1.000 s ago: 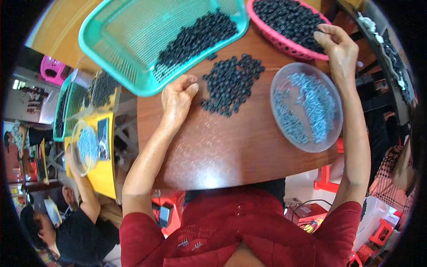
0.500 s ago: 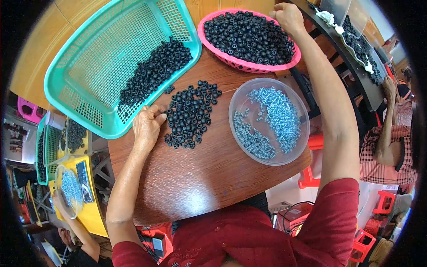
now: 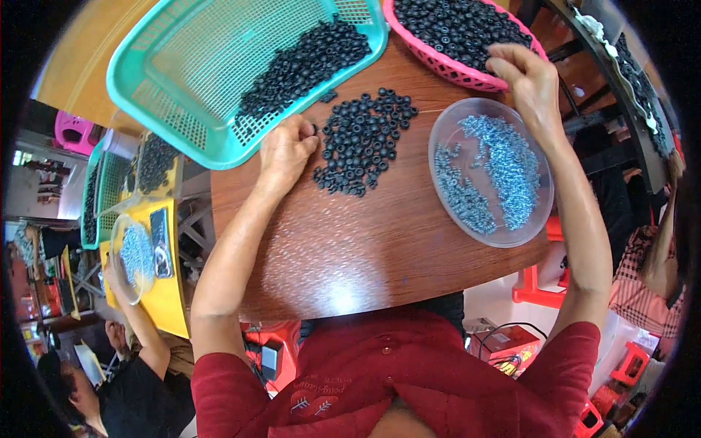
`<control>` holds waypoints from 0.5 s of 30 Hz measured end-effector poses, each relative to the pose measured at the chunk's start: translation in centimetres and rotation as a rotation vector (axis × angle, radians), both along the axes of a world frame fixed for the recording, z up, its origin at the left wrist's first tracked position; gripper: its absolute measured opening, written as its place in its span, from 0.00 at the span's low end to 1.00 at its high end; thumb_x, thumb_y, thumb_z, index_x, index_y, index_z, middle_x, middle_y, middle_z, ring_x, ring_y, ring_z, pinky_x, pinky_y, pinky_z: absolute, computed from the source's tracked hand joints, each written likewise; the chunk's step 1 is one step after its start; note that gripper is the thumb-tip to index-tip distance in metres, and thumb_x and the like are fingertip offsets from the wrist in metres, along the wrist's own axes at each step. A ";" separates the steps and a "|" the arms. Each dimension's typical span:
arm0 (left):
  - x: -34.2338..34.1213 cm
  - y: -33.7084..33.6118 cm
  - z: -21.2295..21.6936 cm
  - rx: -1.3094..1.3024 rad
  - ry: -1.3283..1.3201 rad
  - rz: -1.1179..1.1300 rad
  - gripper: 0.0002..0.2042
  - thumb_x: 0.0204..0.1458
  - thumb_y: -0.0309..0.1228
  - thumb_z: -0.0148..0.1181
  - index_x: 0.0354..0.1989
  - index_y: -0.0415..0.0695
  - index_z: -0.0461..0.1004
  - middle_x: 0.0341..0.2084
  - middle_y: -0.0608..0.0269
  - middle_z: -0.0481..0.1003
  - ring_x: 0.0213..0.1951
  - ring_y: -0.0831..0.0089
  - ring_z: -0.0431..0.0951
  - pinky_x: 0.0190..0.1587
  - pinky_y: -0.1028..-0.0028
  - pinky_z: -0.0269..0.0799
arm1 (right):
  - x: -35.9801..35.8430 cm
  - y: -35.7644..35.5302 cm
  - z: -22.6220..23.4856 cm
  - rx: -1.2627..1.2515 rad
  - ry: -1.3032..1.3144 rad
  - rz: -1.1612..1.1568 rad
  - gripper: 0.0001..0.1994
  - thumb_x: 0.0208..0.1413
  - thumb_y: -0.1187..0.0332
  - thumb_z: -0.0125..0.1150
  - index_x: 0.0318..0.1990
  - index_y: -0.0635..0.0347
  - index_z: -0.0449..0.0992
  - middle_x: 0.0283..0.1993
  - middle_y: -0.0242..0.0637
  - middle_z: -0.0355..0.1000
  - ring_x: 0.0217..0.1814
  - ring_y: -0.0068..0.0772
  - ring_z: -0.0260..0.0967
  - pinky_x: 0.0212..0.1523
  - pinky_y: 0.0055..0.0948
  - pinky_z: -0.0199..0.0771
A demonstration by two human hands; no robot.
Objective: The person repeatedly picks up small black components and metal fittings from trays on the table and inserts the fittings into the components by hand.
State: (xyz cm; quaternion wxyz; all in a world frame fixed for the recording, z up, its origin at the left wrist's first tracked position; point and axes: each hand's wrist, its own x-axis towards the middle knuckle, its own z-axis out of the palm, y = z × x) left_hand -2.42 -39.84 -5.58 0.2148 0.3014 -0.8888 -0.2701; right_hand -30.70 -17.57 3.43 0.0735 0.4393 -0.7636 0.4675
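Note:
My left hand [image 3: 288, 150] rests on the table at the left edge of a loose pile of small black rings [image 3: 358, 139]. Its fingers are pinched, and a black ring shows at the fingertips. Over the near right rim of a pink basket [image 3: 453, 69], heaped with more black rings [image 3: 456, 33], hovers my right hand [image 3: 531, 87]. Its thumb and fingers are drawn together; what they hold, if anything, is hidden. Below that wrist stands a clear round tub [image 3: 445, 193] holding tiny shiny blue metal pieces [image 3: 507, 168] in two heaps.
A green mesh basket [image 3: 197, 73] with black rings in its near right part stands at the far left. Beyond the brown table [image 3: 307, 270], a co-worker [image 3: 142, 365] at left reaches to a tub on a yellow table [image 3: 164, 299]. Red stools [image 3: 537, 285] stand at right.
My right hand has come back toward me from the pink basket's far right side to its near right rim. My left hand stays beside the pile. The whole view has shifted.

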 end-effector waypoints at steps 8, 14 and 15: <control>-0.2 -1.4 -0.4 0.152 -0.044 0.086 0.10 0.45 0.28 0.60 0.38 0.46 0.74 0.26 0.54 0.77 0.32 0.58 0.78 0.35 0.62 0.71 | 6.4 2.0 -1.5 -0.032 -0.191 0.111 0.09 0.49 0.76 0.60 0.38 0.68 0.78 0.34 0.41 0.77 0.36 0.26 0.74 0.40 0.24 0.72; -1.7 -2.0 0.0 -0.183 0.074 -0.005 0.12 0.46 0.27 0.58 0.41 0.49 0.75 0.26 0.50 0.76 0.32 0.53 0.77 0.35 0.58 0.70 | 8.4 4.1 -0.6 0.064 -0.119 0.145 0.08 0.54 0.77 0.57 0.40 0.69 0.77 0.33 0.34 0.74 0.38 0.22 0.71 0.40 0.20 0.69; -2.1 -2.2 -0.3 -0.297 0.100 -0.072 0.13 0.45 0.26 0.58 0.42 0.50 0.75 0.26 0.51 0.75 0.32 0.53 0.76 0.35 0.57 0.70 | 8.7 4.3 -0.6 0.086 -0.110 0.138 0.08 0.54 0.77 0.57 0.40 0.69 0.76 0.32 0.33 0.73 0.37 0.22 0.71 0.39 0.20 0.69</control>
